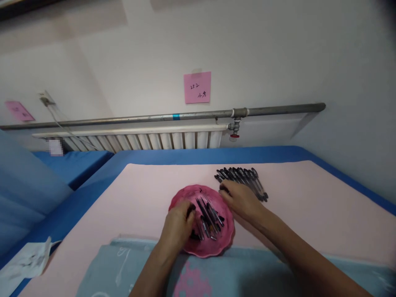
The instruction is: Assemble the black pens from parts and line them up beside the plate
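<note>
A pink scalloped plate (227, 243) holds loose pen parts (210, 214), among them thin dark refills, clear barrels and black pieces. Over its left side, my left hand (179, 220) is closed, with something small and dark at its fingertips that I cannot make out. My right hand (239, 198) is at the plate's upper right rim, fingers curled together around a dark bit too small to name. Just beyond it lies a row of black pens (244, 177), side by side and slanted; the hand covers part of their near ends.
The plate rests on a pink mat (148, 194) over a blue surface (148, 156). Light blue patterned cloth (123, 264) lies along the near edge. White paper (27, 260) is at the left. Behind stand a radiator (173, 138), a pipe (139, 119) and a wall with a pink note (197, 88).
</note>
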Demonstrator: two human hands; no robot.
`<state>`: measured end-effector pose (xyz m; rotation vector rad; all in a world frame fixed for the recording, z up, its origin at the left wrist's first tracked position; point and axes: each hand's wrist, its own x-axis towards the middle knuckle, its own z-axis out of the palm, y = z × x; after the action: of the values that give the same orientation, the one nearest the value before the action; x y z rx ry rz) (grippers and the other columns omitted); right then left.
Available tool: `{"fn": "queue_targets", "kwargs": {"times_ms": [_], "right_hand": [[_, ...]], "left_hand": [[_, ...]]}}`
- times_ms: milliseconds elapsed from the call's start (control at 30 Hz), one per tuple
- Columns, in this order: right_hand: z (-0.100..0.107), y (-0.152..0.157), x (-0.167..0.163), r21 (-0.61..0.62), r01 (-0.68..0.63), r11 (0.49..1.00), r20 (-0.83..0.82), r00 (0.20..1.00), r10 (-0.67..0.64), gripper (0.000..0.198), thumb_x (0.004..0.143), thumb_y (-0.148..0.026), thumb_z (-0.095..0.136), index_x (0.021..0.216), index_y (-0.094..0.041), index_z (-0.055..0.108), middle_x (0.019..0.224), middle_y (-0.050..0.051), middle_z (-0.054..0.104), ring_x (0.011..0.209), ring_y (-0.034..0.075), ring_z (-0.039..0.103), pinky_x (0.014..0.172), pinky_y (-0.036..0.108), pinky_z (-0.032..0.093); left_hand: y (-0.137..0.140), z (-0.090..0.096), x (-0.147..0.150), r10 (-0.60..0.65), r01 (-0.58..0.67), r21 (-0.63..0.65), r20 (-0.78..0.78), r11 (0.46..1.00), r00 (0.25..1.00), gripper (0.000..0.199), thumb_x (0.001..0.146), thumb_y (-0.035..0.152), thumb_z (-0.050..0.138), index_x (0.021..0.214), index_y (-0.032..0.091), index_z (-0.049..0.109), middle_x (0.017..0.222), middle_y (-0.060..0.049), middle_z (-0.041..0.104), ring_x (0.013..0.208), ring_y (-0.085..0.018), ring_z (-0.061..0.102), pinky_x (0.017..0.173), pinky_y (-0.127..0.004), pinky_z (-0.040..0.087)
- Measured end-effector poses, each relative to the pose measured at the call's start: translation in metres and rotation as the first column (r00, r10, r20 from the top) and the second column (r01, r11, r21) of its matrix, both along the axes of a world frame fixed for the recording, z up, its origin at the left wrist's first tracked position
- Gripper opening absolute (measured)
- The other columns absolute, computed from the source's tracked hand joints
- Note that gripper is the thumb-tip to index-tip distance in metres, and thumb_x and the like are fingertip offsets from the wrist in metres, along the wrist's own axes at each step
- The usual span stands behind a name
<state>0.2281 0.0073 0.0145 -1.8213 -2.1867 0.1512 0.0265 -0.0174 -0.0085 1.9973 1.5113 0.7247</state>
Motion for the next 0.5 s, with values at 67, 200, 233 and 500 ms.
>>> {"fn": "queue_targets", "kwargs": {"times_ms": [67, 200, 233, 500], "right_hand": [[0.002, -0.007, -0.011, -0.003, -0.1, 0.995, -0.006, 0.995, 0.1, 0.017, 0.083, -0.019, 0.042, 0.079, -0.019, 0.059, 0.079, 0.003, 0.065, 0.071, 0.014, 0.056, 0.06, 0.022, 0.031], [-0.005, -0.02, -0.032, -0.03, -0.227, 0.973, 0.055, 0.972, 0.229, 0.019, 0.083, -0.019, 0.043, 0.082, -0.018, 0.061, 0.082, 0.005, 0.067, 0.074, 0.018, 0.059, 0.061, 0.025, 0.034], [-0.008, -0.022, -0.035, -0.043, -0.247, 0.968, 0.08, 0.965, 0.25, 0.02, 0.083, -0.019, 0.042, 0.084, -0.018, 0.062, 0.084, 0.007, 0.068, 0.074, 0.019, 0.059, 0.06, 0.026, 0.035], [-0.017, -0.025, -0.052, -0.115, -0.219, 0.969, 0.14, 0.962, 0.234, 0.022, 0.08, -0.015, 0.043, 0.086, -0.012, 0.064, 0.082, 0.013, 0.067, 0.074, 0.025, 0.062, 0.06, 0.032, 0.04]], "left_hand": [[-0.003, -0.002, 0.008, -0.015, 0.013, -0.009, -0.163, 1.0, 0.986, 0.02, 0.082, 0.023, 0.043, 0.086, 0.017, 0.062, 0.086, -0.009, 0.068, 0.079, -0.022, 0.061, 0.068, -0.032, 0.042], [-0.008, -0.003, 0.021, 0.02, -0.059, -0.074, -0.445, 0.996, 0.895, 0.036, 0.086, 0.029, 0.034, 0.096, 0.011, 0.063, 0.091, -0.018, 0.068, 0.08, -0.03, 0.064, 0.065, -0.036, 0.043], [-0.008, -0.002, 0.023, 0.024, -0.076, -0.089, -0.48, 0.993, 0.877, 0.038, 0.087, 0.029, 0.032, 0.098, 0.01, 0.063, 0.091, -0.019, 0.068, 0.08, -0.031, 0.064, 0.065, -0.037, 0.043], [-0.007, 0.004, 0.025, 0.035, -0.142, -0.159, -0.537, 0.977, 0.843, 0.034, 0.083, 0.028, 0.039, 0.095, 0.008, 0.063, 0.092, -0.021, 0.068, 0.081, -0.03, 0.065, 0.065, -0.035, 0.044]]}}
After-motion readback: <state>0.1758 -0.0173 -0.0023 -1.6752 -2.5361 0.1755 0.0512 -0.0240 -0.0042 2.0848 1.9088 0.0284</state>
